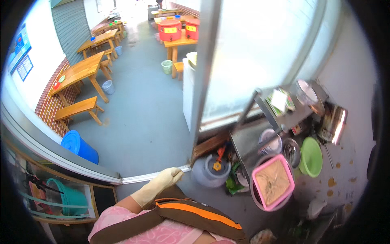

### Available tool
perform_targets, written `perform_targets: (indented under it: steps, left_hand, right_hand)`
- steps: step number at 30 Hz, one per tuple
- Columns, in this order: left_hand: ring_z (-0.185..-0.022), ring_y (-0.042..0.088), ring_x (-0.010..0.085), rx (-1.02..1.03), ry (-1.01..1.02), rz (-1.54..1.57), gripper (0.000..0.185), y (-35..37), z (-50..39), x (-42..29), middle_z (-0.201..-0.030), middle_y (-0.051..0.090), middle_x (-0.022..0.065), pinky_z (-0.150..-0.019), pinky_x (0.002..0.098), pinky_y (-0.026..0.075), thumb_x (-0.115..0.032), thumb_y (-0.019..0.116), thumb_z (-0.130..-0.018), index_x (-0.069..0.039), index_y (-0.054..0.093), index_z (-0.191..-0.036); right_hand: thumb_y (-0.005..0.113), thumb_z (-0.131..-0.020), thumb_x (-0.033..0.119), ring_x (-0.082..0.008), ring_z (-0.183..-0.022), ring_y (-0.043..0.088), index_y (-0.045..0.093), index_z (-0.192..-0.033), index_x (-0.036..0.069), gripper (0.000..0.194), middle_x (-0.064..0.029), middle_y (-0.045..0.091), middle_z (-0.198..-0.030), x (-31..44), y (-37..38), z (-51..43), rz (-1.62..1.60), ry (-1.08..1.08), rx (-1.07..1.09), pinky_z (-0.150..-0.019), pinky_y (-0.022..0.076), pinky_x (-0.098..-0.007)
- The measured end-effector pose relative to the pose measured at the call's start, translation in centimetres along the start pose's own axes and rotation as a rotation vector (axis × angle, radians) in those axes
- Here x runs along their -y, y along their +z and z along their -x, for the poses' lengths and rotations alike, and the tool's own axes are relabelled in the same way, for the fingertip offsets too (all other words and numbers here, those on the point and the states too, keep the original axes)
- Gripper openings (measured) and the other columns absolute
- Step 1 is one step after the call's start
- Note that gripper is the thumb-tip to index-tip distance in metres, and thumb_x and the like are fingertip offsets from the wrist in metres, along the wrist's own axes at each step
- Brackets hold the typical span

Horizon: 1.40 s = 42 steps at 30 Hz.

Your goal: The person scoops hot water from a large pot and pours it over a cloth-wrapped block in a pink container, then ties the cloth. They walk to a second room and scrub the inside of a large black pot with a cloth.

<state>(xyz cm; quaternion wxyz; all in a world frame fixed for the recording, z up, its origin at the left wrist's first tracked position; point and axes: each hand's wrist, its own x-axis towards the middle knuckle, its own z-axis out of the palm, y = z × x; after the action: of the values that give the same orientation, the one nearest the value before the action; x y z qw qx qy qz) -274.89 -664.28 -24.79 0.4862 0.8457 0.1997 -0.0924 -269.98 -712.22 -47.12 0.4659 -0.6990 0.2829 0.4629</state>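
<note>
My left hand (164, 182), in a cream rubber glove, is held in front of my body with its fingers curled together. I see nothing in its grip. Just beyond it runs the metal door sill (155, 176). My right hand is out of view. A brown apron with an orange band (198, 210) crosses my pink patterned top. To the right, a pink rectangular plastic basin (289, 170) holds a tan, paste-like mass (272, 183) and sits on a larger round vessel. Between my hand and the basin stands a grey gas cylinder (210, 175) with a yellow valve knob.
A metal rack (248, 137) bears bowls and papers, beside a green plastic basin (310, 157). At left are a glass-fronted cabinet (94, 202) and a blue lidded bin (79, 148). Through the doorway stand wooden tables (80, 71), a bench (76, 108) and red drink barrels (169, 30).
</note>
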Motion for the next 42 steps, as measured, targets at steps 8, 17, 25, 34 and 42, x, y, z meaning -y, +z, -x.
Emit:
perform_targets:
  steps: [8, 17, 25, 34, 42]
  left_hand:
    - [-0.104, 0.079, 0.0215, -0.291, -0.324, 0.276, 0.038, -18.2, 0.5, 10.3, -0.113, 0.083, 0.0123, -0.094, 0.037, 0.062, -0.026, 0.054, -0.118, 0.001, 0.073, -0.137]
    - [-0.129, 0.072, 0.0227, -0.198, -0.271, 0.366, 0.046, -41.1, -9.0, 14.9, -0.137, 0.078, 0.0134, -0.111, 0.0379, 0.056, -0.032, 0.055, -0.118, -0.004, 0.066, -0.153]
    - [-0.094, 0.073, 0.0167, 0.057, -0.046, 0.393, 0.044, -48.8, -28.7, 12.8, -0.102, 0.081, 0.0118, -0.088, 0.0367, 0.058, -0.041, 0.065, -0.116, -0.001, 0.078, -0.126]
    - [-0.076, 0.069, 0.0257, 0.223, 0.611, -0.01, 0.023, -57.9, -38.4, 14.7, -0.088, 0.073, 0.0163, -0.074, 0.0407, 0.056, -0.019, 0.069, -0.107, 0.0, 0.073, -0.096]
    - [-0.071, 0.057, 0.0091, 1.15, 0.428, -0.168, 0.028, -56.3, -38.6, 13.2, -0.086, 0.07, -0.0025, -0.064, 0.0289, 0.047, -0.02, 0.062, -0.115, 0.001, 0.078, -0.106]
  right_hand:
    - [0.067, -0.113, 0.042, -0.024, -0.108, 0.071, 0.067, -0.14, 0.006, 0.045, -0.0128, 0.074, -0.121, 26.2, 27.7, -2.7, 0.32, -0.167, 0.36, -0.094, 0.0586, -0.0434]
    - [0.055, -0.119, 0.04, -0.0325, -0.14, 0.065, 0.056, -0.16, 0.007, 0.052, -0.0172, 0.066, -0.154, 56.5, 61.4, 5.6, -0.321, -0.339, 1.087, -0.126, 0.0501, -0.0509]
    - [0.048, -0.122, 0.041, -0.0286, -0.137, 0.064, 0.052, -0.163, 0.006, 0.055, -0.0155, 0.064, -0.153, 76.2, 76.4, 10.6, -0.673, -0.297, 1.314, -0.127, 0.0488, -0.0467]
    - [0.051, -0.119, 0.049, -0.0425, -0.167, 0.031, 0.012, -0.182, 0.017, 0.08, -0.0218, 0.021, -0.185, 85.5, 80.7, 11.5, -0.726, -0.755, 1.25, -0.134, 0.035, -0.0615]
    - [0.053, -0.12, 0.035, -0.0303, -0.138, 0.065, 0.049, -0.164, 0.004, 0.054, -0.0205, 0.062, -0.155, 69.3, 73.2, 10.1, -1.185, -0.77, 0.32, -0.121, 0.0547, -0.0453]
